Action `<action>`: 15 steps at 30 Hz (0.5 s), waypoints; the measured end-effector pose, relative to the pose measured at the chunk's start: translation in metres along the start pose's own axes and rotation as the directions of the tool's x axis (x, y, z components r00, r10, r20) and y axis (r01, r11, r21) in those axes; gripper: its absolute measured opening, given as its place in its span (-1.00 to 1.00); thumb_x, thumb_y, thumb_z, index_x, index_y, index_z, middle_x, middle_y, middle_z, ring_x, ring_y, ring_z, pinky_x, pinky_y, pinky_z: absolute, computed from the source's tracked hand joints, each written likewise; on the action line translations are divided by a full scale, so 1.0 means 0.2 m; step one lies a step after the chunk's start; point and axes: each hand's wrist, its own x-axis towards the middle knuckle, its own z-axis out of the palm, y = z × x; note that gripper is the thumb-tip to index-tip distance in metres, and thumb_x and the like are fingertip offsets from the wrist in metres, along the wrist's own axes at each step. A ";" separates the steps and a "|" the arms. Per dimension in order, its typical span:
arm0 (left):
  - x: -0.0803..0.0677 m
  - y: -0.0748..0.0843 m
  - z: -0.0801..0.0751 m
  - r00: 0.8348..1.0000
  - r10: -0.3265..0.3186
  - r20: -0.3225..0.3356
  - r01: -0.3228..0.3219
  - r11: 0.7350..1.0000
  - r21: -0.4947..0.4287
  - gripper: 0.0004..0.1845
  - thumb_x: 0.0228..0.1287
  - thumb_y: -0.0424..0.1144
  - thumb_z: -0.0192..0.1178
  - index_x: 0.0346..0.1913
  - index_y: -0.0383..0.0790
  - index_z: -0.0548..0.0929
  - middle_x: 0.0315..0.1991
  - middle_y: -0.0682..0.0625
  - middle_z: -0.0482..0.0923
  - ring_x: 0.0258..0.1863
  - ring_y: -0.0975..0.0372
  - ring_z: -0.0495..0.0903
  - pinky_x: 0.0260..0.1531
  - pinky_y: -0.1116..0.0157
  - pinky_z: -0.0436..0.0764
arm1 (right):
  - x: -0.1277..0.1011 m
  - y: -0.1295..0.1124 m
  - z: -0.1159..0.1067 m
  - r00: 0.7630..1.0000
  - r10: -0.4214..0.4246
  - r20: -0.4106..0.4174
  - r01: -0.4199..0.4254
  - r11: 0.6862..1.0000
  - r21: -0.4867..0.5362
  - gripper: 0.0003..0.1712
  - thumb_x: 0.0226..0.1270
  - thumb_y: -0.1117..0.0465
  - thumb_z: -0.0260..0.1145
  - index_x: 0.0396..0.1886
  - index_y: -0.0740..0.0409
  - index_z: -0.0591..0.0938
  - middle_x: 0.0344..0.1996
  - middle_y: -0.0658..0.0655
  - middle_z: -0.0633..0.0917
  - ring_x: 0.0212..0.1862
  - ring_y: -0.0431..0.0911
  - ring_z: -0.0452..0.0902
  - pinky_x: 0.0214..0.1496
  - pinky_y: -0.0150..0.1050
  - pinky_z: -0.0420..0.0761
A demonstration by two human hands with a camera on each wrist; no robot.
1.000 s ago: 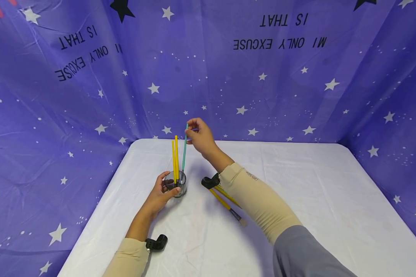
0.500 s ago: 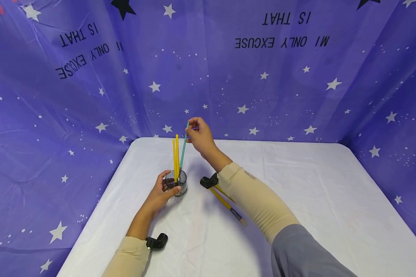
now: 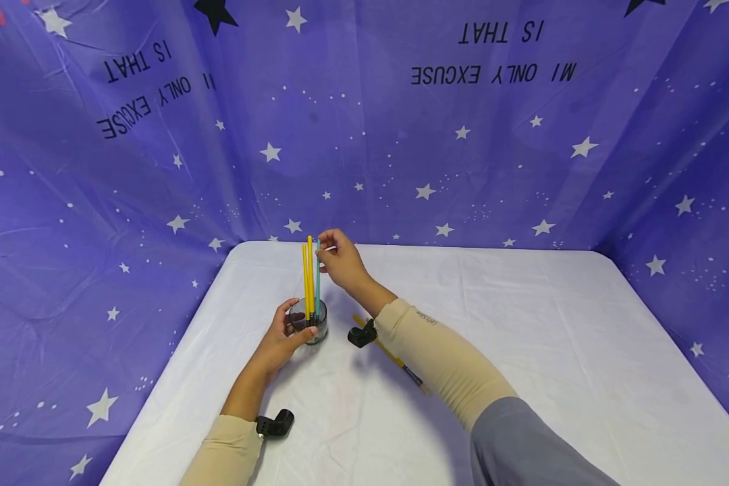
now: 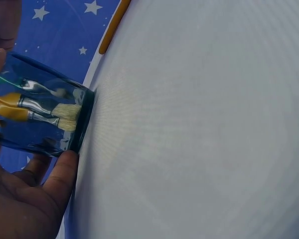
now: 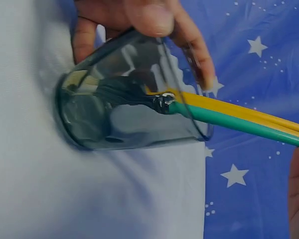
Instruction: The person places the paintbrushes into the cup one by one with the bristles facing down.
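My left hand (image 3: 277, 345) grips a clear, dark-tinted drinking glass (image 3: 322, 331) on the table, with fingers and thumb around its sides. Two yellow paintbrushes (image 3: 310, 277) stand in the glass, handles up, and their pale bristles show low inside it in the left wrist view. Beside them is a green paintbrush (image 3: 318, 290), its ferrule and head down inside the glass. The thumb and fingers of my right hand (image 3: 343, 263) pinch the upper end of its handle. In the right wrist view the green handle (image 5: 239, 125) runs alongside the yellow ones.
Yellow-handled paintbrushes (image 3: 395, 358) lie on the white-covered table (image 3: 553, 351) right of the glass, partly hidden under my right forearm and its black wrist camera (image 3: 362, 334). A purple star-printed curtain (image 3: 370, 135) stands behind the table and along both sides.
My right hand has come down and slightly left, lowering the green paintbrush deeper into the glass and bringing it more upright beside the yellow ones. My left hand has stayed on the glass.
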 end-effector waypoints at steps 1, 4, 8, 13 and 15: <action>0.00 0.00 0.00 1.000 0.005 0.001 -0.005 1.000 -0.002 -0.10 0.29 -0.22 0.32 0.54 -0.01 -0.01 0.30 -0.25 0.31 0.27 0.00 0.35 0.14 0.14 0.38 | 0.00 0.00 0.01 1.000 0.003 0.004 -0.003 1.000 -0.008 -0.69 0.45 0.39 0.18 0.14 0.30 0.46 -0.19 0.11 0.48 -0.25 -0.11 0.51 -0.23 -0.18 0.67; 0.01 -0.01 0.00 1.000 0.012 0.006 -0.012 1.000 -0.002 -0.10 0.29 -0.22 0.32 0.54 -0.01 -0.02 0.29 -0.26 0.32 0.26 0.00 0.37 0.12 0.17 0.40 | -0.01 0.02 0.02 1.000 0.016 0.014 -0.016 1.000 -0.022 -0.65 0.44 0.39 0.19 0.18 0.31 0.45 -0.19 0.12 0.49 -0.25 -0.09 0.52 -0.23 -0.19 0.67; 0.01 -0.02 -0.01 1.000 0.007 0.006 -0.007 1.000 -0.001 -0.09 0.29 -0.23 0.32 0.55 -0.02 -0.03 0.30 -0.26 0.32 0.25 0.00 0.36 0.10 0.19 0.41 | -0.02 0.04 0.03 0.999 0.046 0.025 -0.045 0.999 -0.026 -0.65 0.43 0.38 0.22 0.17 0.22 0.47 -0.19 0.11 0.50 -0.24 -0.09 0.53 -0.21 -0.21 0.66; 0.01 -0.02 -0.01 1.000 0.002 0.005 -0.002 1.000 -0.001 -0.09 0.30 -0.22 0.32 0.55 -0.01 -0.04 0.31 -0.27 0.30 0.27 -0.02 0.35 0.12 0.17 0.39 | -0.05 0.07 0.03 0.995 0.074 0.071 -0.070 0.996 -0.062 -0.63 0.42 0.36 0.23 0.18 0.14 0.47 -0.16 0.11 0.52 -0.22 -0.09 0.54 -0.22 -0.20 0.66; 0.01 -0.01 -0.01 1.000 0.001 0.005 -0.001 1.000 -0.002 -0.09 0.30 -0.22 0.32 0.54 -0.01 -0.03 0.31 -0.27 0.30 0.28 -0.02 0.35 0.13 0.15 0.39 | -0.06 0.09 0.03 0.991 0.080 0.107 -0.070 0.993 -0.092 -0.60 0.41 0.35 0.24 0.20 0.16 0.46 -0.16 0.11 0.53 -0.22 -0.08 0.55 -0.22 -0.19 0.66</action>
